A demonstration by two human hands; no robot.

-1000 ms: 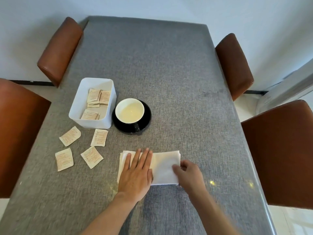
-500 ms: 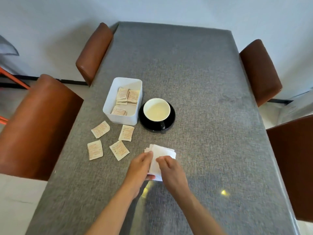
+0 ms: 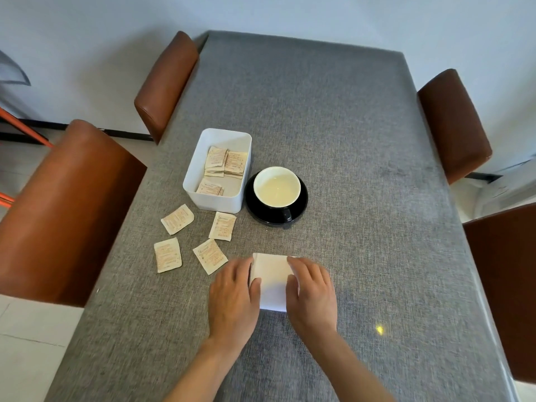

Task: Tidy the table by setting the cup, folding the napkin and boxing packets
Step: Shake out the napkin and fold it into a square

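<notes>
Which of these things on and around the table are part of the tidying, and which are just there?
Part of the job:
napkin, under both hands (left, right)
cup on its saucer
four loose packets
box with packets inside

Just there:
brown chairs
grey table

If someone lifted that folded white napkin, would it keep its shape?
Probably not. The napkin looks thin and soft, lying flat under both hands, so it would likely droop and unfold. It seems very light; a push would probably slide it across the cloth-covered table.
</notes>
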